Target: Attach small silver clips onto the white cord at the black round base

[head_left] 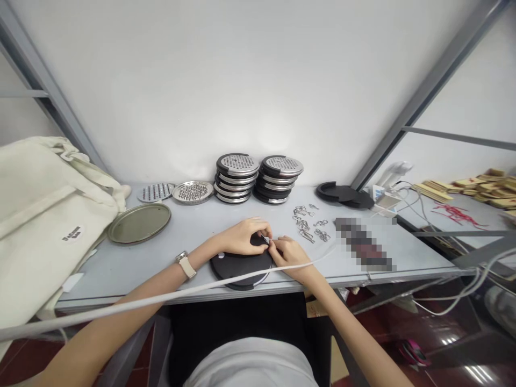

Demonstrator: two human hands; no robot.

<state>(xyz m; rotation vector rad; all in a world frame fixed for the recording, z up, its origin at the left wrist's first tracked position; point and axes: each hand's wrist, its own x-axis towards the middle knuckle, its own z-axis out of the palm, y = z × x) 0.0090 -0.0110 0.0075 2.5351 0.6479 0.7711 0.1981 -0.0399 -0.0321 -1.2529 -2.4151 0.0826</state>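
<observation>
A round black disc [239, 267] lies on the table close to its front edge, with a light spot on its left and a pale rim at its lower right. My left hand [244, 236] arches over the disc's far side, thumb and fingers closed on a small shiny metal piece [265, 238]. From the right, my right hand [289, 257] meets it at the disc's edge, fingertips pinched at the same piece. How the piece sits against the disc is hidden by my fingers. Behind my right hand lie several loose small metal clips [303, 221].
Two stacks of round graters with black rims, a left stack [237, 180] and a right stack [279, 180], stand by the wall. Loose grater plates [192, 192], a round tray [139, 223] and a cream bag [52, 215] are leftward. Black holders [342, 194] lie rightward. A white cable [177, 294] crosses in front.
</observation>
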